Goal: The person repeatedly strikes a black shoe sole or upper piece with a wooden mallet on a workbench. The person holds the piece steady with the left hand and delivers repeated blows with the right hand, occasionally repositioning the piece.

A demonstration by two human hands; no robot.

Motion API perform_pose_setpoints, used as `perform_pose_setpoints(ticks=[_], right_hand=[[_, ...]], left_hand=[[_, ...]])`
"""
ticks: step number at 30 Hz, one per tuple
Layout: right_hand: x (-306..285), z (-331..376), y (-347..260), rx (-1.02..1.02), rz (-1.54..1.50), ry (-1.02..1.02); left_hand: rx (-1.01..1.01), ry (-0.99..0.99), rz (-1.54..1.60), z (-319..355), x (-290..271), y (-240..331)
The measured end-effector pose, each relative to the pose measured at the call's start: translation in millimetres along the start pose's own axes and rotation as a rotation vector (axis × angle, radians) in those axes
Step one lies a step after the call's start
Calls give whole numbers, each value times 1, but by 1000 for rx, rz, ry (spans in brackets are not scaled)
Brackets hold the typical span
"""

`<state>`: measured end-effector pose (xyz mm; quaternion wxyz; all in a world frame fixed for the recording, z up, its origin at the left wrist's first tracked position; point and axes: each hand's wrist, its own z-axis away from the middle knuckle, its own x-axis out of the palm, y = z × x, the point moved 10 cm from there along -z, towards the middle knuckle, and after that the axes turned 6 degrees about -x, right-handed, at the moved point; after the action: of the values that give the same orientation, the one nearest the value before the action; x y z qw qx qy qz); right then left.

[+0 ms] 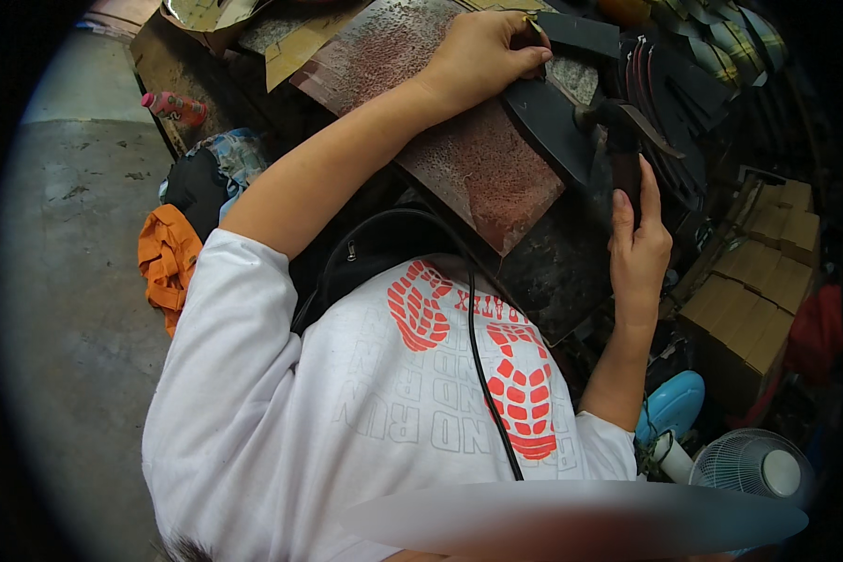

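Observation:
My left hand point(482, 58) is at the top of the workbench, its thumb and fingers closed together. What they pinch is mostly hidden; something dark shows between them. Just below it, a black curved flat piece point(551, 126) lies across a worn reddish-brown board point(496, 173). A grey rough block point(573, 80) shows beside that piece, under a black strip point(581, 36). On the right, my right hand point(642, 229) grips the dark handle of a hammer-like tool point(625, 169). Its curved metal head points up, close to the black piece.
Black curved pieces point(660, 103) are stacked at the upper right. Cardboard boxes point(745, 290) stand below them, near a blue round object point(670, 407) and a fan point(759, 468). A pink bottle point(173, 107) and orange cloth point(169, 258) are on the left. A black cable point(478, 356) crosses my shirt.

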<state>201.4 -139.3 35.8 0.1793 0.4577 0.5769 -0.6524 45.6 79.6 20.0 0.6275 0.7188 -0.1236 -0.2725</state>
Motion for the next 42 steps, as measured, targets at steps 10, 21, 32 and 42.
perform_pose_setpoints(ticks=[10,21,32,42], right_hand=[[0,-4,14,-32,-26,-4],[-148,4,-109,-648,-381,491],[-10,3,-11,-182,37,3],[-35,0,-14,-96,-212,54]], left_hand=[[-42,-65,183,-5,3,-15],[593,157,-510,23,25,52],[57,147,67,3,-2,-4],[147,63,-56,6,9,3]])
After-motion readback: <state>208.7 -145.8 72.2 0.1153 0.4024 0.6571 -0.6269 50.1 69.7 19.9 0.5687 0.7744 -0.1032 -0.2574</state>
